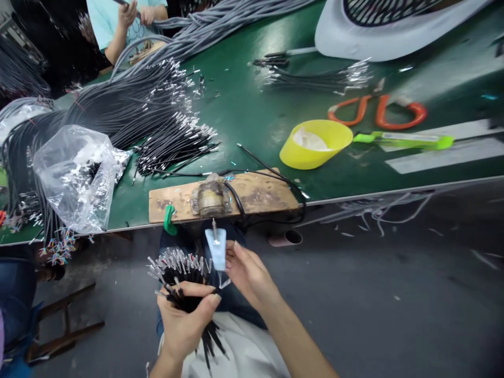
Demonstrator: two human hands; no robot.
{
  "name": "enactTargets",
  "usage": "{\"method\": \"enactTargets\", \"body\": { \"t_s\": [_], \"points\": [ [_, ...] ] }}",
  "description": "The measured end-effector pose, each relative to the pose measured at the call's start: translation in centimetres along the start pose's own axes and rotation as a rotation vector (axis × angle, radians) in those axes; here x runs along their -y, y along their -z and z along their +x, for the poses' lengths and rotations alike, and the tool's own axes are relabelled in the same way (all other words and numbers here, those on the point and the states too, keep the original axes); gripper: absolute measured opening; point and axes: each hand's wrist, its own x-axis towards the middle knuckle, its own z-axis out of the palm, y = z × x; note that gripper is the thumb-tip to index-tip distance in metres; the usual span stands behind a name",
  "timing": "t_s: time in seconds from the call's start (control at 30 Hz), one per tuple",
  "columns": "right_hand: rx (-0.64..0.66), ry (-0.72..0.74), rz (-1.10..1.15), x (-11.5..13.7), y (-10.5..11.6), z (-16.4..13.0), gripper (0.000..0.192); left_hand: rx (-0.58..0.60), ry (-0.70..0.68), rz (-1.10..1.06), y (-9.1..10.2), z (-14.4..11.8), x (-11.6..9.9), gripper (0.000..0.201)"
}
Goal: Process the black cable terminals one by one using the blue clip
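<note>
My left hand is closed around a bundle of short black cables, their stripped silvery ends fanned upward. Its thumb and forefinger pinch one cable, whose bare end reaches just below a light blue flared piece. That piece sits on the thin shaft of a small motor fixed to a wooden board. Close by on the right is my right hand, fingers stretched toward the blue piece and apparently holding nothing. Whether its fingertips touch the piece is hard to see.
On the green table lie a large pile of black cables, a clear plastic bag, a yellow tape ring, orange-handled scissors and a green cutter. A white fan stands behind. Across the table, a co-worker's hands handle grey cable.
</note>
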Motion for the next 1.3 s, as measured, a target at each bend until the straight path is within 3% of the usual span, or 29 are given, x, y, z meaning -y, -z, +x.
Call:
{"method": "enactTargets", "body": {
  "t_s": [0.13,0.23,0.37,0.43,0.53,0.63,0.7,0.83,0.9,1.1,1.3],
  "points": [
    [-0.074,0.166,-0.263,-0.1,0.6,-1.6,0.03,0.089,0.122,-0.068,0.9,-0.2,1.3,0.023],
    [-0.091,0.397,-0.553,0.0,0.3,-3.0,0.024,0.071,0.149,-0.088,0.8,-0.4,1.7,0.021],
    [-0.048,0.781,-0.939,-0.1,-1.1,-4.3,0.012,0.077,0.143,-0.005,0.2,-0.5,1.4,0.02],
    [0.003,0.844,-1.157,-0.2,-1.9,-4.4,0.004,0.127,0.12,0.046,-0.1,-0.6,1.2,0.014],
    [0.144,0.735,-1.328,-0.4,-2.6,-4.1,0.003,0.154,0.108,0.077,-0.3,-0.7,1.4,0.016],
    [0.235,0.646,-1.244,-0.4,-2.6,-3.7,0.014,0.076,0.11,0.104,-0.3,-0.8,2.0,0.009],
    [0.204,0.667,-1.185,-0.5,-2.4,-3.6,0.019,0.021,0.107,0.11,-0.4,-0.7,2.3,0.005],
    [0.014,0.873,-1.181,-1.3,-2.3,-3.5,0.024,-0.048,0.1,0.072,-0.7,-0.7,2.6,0.008],
    [0.006,0.902,-1.177,-1.6,-2.3,-3.4,0.023,-0.066,0.102,0.044,-0.7,-0.7,2.5,0.013],
    [0.065,0.625,-0.919,-1.8,-1.3,-3.4,0.017,0.045,0.154,-0.045,-0.5,-0.6,1.9,0.025],
    [0.107,0.233,-0.521,-2.7,0.0,-3.1,0.027,0.116,0.152,-0.041,-0.5,-0.7,1.1,0.036]
  ]
}}
